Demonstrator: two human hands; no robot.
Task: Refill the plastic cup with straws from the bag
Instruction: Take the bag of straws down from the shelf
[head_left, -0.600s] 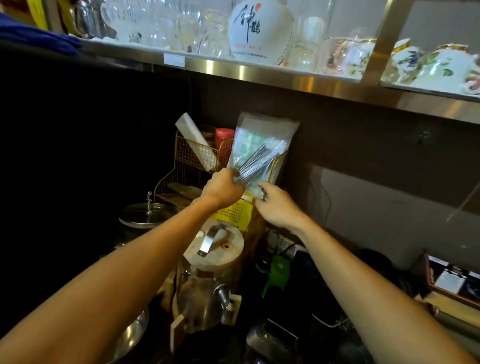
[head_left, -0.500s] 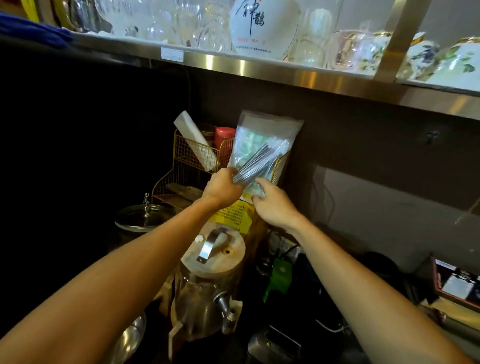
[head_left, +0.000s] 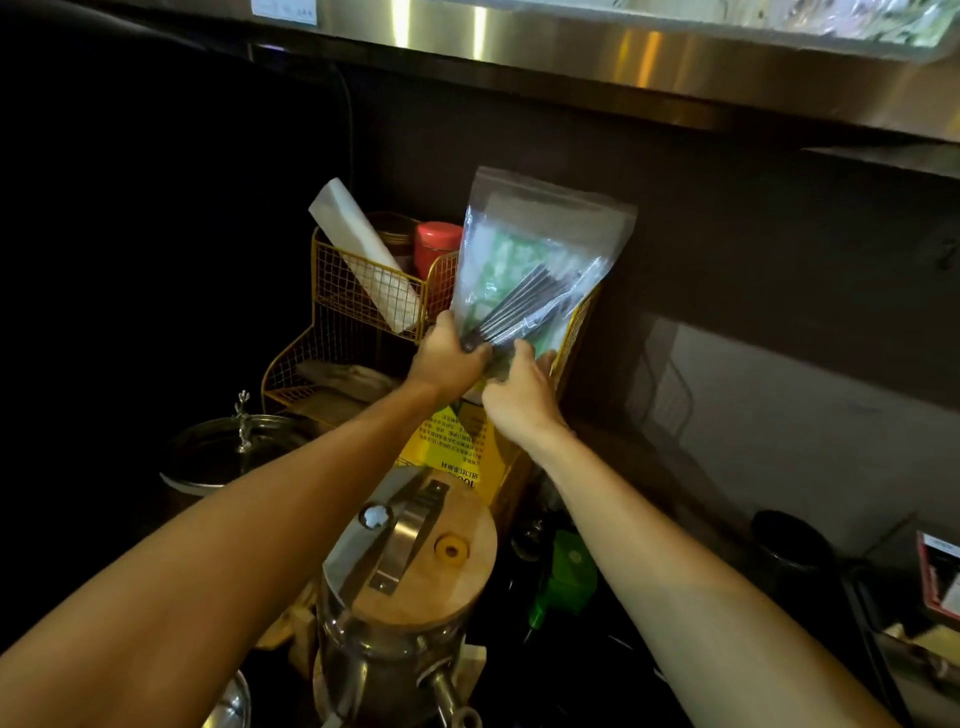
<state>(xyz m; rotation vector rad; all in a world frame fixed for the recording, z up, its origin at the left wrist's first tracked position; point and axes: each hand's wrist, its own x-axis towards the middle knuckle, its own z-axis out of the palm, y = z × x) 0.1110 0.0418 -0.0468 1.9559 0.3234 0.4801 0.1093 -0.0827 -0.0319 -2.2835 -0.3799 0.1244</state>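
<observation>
Gold wire-mesh rack (head_left: 358, 291) stands on the dark counter; propped upright against its right end is a clear plastic zip bag (head_left: 540, 228). Before the rack's lower right, the left hand (head_left: 449, 358) clenches a fanned bundle of dark straws (head_left: 519, 306), and the right hand (head_left: 519, 392) pinches the bag's bottom edge.

hands (head_left: 452, 358): 2 | bag (head_left: 540, 228): 1 | wire rack (head_left: 363, 291): 1 | straws (head_left: 519, 304): several (bundled)

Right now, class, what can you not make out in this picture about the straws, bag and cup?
Head view only:
- Cup: none visible, perhaps hidden behind the hands.
- Straws: lower ends hidden in the left hand.
- Bag: bottom covered by the right hand; contents blurred.
- Shelf: contents cut off by the top edge.
</observation>
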